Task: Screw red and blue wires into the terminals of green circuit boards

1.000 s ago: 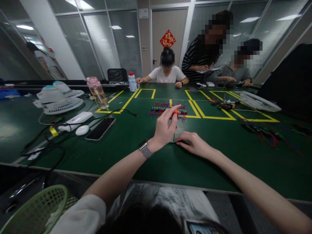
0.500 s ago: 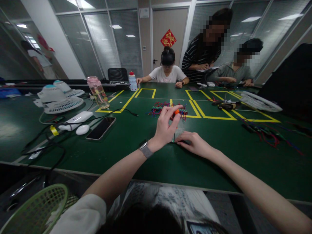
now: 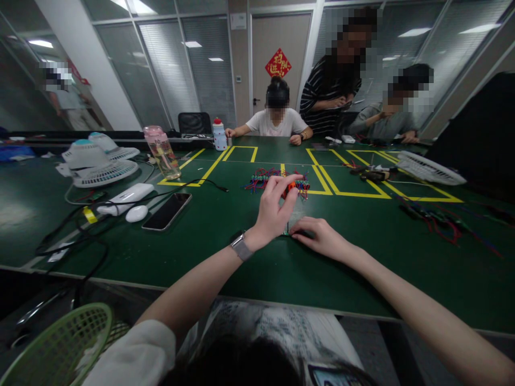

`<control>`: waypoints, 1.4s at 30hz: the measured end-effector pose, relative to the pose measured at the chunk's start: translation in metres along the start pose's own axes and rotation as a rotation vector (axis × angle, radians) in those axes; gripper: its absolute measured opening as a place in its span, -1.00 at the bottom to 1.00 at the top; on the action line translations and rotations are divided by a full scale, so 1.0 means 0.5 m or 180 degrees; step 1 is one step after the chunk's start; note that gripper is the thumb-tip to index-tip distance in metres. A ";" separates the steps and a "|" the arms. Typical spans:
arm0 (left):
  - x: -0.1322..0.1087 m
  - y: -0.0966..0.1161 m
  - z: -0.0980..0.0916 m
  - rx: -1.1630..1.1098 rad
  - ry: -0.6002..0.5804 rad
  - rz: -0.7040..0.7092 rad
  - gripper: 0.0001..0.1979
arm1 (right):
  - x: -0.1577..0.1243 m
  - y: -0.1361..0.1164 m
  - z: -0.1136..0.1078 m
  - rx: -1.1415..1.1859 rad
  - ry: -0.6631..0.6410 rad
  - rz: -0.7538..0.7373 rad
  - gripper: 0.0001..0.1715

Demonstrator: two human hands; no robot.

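Observation:
My left hand (image 3: 273, 206) is closed around the orange-and-black handle of a screwdriver (image 3: 292, 187), its index finger stretched over the top. The tool stands upright, and its thin dark shaft reaches down to a small green circuit board (image 3: 286, 233) on the table. Beside that board, my right hand (image 3: 316, 233) rests low with its fingertips pinched on the board's right edge. Most of the board is hidden by my hands. Just beyond them lies a cluster of small circuit boards with red and blue wires (image 3: 259, 179).
To the left are a phone (image 3: 167, 212), a white mouse (image 3: 137, 214), cables, white fans (image 3: 100, 169) and a pink-lidded bottle (image 3: 163, 153). Wired boards (image 3: 434, 217) and a tool (image 3: 374, 175) lie right. Several people are across the table (image 3: 181, 268); a green basket (image 3: 60, 343) stands below.
The screwdriver's handle shows turned slightly in my left hand; both hands stay in place. Across the table, a seated person on the right has raised a hand, and the standing person has shifted.

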State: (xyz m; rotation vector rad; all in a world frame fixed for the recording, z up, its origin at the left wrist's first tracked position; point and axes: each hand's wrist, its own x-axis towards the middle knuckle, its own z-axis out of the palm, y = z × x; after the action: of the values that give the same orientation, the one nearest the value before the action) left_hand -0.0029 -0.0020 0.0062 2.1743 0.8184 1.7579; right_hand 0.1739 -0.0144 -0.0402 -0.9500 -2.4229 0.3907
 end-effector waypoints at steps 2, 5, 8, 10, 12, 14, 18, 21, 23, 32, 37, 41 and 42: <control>-0.001 -0.002 0.000 -0.0149 -0.0072 -0.0037 -0.70 | 0.000 0.001 0.001 0.0010 0.0001 0.0029 -0.88; -0.003 -0.007 0.002 -0.0357 -0.0136 -0.0173 -0.67 | -0.001 0.002 0.004 0.0087 0.0054 0.0172 -0.86; -0.004 -0.010 0.004 -0.0407 -0.0190 -0.0236 -0.67 | -0.001 0.000 0.006 0.0057 0.0057 0.0236 -0.82; -0.003 -0.010 0.004 -0.0325 -0.0189 -0.0167 -0.69 | -0.001 -0.001 0.006 -0.0014 0.0017 0.0196 -0.83; -0.002 -0.009 0.004 -0.0175 -0.0143 -0.0055 -0.70 | -0.001 -0.001 0.005 -0.0034 0.0000 0.0169 -0.84; -0.001 -0.007 0.003 -0.0044 -0.0073 0.0037 -0.72 | -0.001 -0.001 0.005 -0.0042 0.0005 0.0158 -0.85; -0.002 -0.002 0.001 0.0058 0.0032 0.0117 -0.74 | -0.001 -0.001 0.006 -0.0049 0.0006 0.0124 -0.84; -0.004 -0.003 0.001 -0.0022 -0.0024 0.0033 -0.71 | -0.001 -0.003 0.006 -0.0092 0.0018 0.0067 -0.83; -0.004 -0.008 0.001 -0.0144 -0.0079 -0.0084 -0.67 | -0.001 -0.004 0.005 -0.0150 0.0037 0.0021 -0.83; -0.001 -0.009 0.006 0.0037 0.0079 0.0027 -0.77 | -0.003 -0.003 0.001 -0.0236 0.0009 -0.0003 -0.82; -0.002 -0.004 0.004 0.0058 0.0038 0.0034 -0.76 | -0.004 -0.004 0.000 -0.0218 0.0009 -0.0040 -0.80; -0.004 -0.005 0.000 -0.0189 -0.0148 -0.0080 -0.68 | -0.003 -0.002 0.002 -0.0253 -0.0001 -0.0034 -0.81; -0.005 -0.007 0.000 -0.0255 -0.0158 -0.0116 -0.66 | -0.003 -0.002 0.002 -0.0261 0.0000 -0.0030 -0.82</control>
State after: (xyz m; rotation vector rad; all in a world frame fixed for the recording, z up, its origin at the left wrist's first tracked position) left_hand -0.0040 -0.0006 0.0025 2.1291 0.7577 1.6828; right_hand 0.1738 -0.0162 -0.0414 -0.9729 -2.4589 0.2897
